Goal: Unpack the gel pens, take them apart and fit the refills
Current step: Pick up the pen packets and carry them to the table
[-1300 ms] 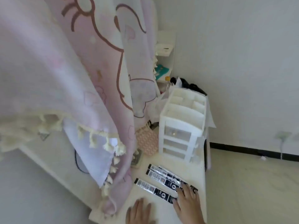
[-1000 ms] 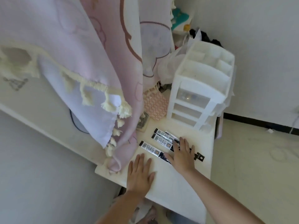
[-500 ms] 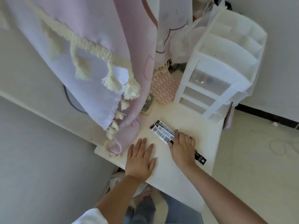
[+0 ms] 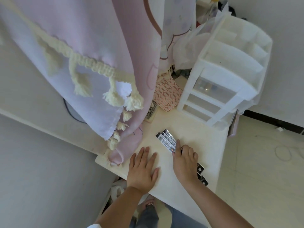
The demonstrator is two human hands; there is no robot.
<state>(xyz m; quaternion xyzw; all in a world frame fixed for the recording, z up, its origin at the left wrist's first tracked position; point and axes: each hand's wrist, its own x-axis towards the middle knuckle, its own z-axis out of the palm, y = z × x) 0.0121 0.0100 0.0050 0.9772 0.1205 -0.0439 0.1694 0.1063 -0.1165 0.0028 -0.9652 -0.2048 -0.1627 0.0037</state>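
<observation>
Three long gel pen packs [image 4: 166,140], black with barcode labels, lie bunched together slantwise on the cream table [image 4: 202,139]. My right hand [image 4: 185,163] covers their middle, index finger straight along their left edge and the other fingers curled over them. Their black lower ends stick out to the right of my wrist. My left hand [image 4: 143,170] lies flat on the tabletop to the left, fingers spread, touching no pack.
A white drawer organizer [image 4: 230,76] stands at the table's far right corner. A sheet of red-outlined labels [image 4: 167,96] leans beside it. A pink tasselled cloth [image 4: 98,46] hangs over the table's left side. The table's right edge drops to the floor.
The view tipped down toward the table. The three packs, first spread apart, are now gathered into one bunch under my right hand, whose fingers have curled. My left hand stayed flat.
</observation>
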